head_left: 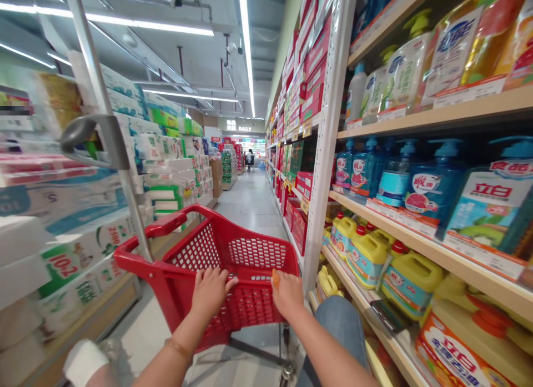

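A red shopping cart (250,309) is placed near, in the aisle (250,201). Its near rim (252,283) is covered by the left grip (211,287), whose closure cannot be told, and is clasped farther right by the right grip (288,292), where 1 small orange item (275,279) is seen. At left, tissue packs (154,146) are stacked; at right, blue pump bottles (431,179) and yellow jugs (410,281) are shelved. Far off, 1 person (250,157) is seen.
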The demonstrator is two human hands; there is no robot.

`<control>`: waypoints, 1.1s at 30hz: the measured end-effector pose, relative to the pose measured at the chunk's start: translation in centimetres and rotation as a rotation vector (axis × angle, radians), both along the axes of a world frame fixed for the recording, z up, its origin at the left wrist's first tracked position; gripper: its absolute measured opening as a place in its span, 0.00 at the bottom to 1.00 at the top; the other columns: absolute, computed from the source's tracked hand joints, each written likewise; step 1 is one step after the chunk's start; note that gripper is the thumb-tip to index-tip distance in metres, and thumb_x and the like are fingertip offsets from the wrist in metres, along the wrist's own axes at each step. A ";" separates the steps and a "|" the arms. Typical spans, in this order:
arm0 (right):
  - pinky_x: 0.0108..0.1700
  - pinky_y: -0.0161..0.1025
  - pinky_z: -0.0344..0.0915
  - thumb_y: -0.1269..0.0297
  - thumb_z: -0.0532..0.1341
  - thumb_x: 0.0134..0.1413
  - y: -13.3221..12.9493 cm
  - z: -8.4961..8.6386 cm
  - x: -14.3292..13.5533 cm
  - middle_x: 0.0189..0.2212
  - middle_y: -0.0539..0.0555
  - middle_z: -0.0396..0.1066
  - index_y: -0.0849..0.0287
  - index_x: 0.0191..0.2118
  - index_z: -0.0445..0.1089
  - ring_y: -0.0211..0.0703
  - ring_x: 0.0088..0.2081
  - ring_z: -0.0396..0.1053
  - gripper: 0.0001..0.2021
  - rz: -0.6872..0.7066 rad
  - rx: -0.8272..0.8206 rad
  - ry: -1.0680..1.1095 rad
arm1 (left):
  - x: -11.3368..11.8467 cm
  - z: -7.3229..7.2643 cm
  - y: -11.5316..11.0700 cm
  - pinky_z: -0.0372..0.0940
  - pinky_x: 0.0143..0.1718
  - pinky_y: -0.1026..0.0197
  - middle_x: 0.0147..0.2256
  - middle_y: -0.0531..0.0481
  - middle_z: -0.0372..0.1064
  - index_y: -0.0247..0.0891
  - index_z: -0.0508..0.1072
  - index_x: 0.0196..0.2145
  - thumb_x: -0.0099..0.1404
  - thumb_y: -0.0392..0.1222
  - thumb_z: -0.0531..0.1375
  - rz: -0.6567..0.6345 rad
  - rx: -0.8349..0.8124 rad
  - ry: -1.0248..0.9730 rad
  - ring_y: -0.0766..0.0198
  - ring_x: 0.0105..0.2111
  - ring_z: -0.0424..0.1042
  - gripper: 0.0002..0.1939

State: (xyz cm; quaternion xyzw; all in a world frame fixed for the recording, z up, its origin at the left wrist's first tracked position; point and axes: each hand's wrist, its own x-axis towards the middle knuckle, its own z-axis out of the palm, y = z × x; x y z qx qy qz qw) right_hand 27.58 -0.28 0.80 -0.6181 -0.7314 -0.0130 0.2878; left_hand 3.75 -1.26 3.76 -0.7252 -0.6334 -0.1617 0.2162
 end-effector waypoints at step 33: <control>0.48 0.40 0.58 0.59 0.53 0.64 2.4 2.2 -7.0 0.38 0.55 0.75 0.57 0.41 0.72 0.46 0.42 0.69 0.12 0.165 0.079 0.131 | -2.1 4.6 -1.5 0.51 0.43 0.49 0.32 0.44 0.75 0.40 0.74 0.31 0.69 0.55 0.48 0.085 -0.030 0.109 0.51 0.38 0.69 0.22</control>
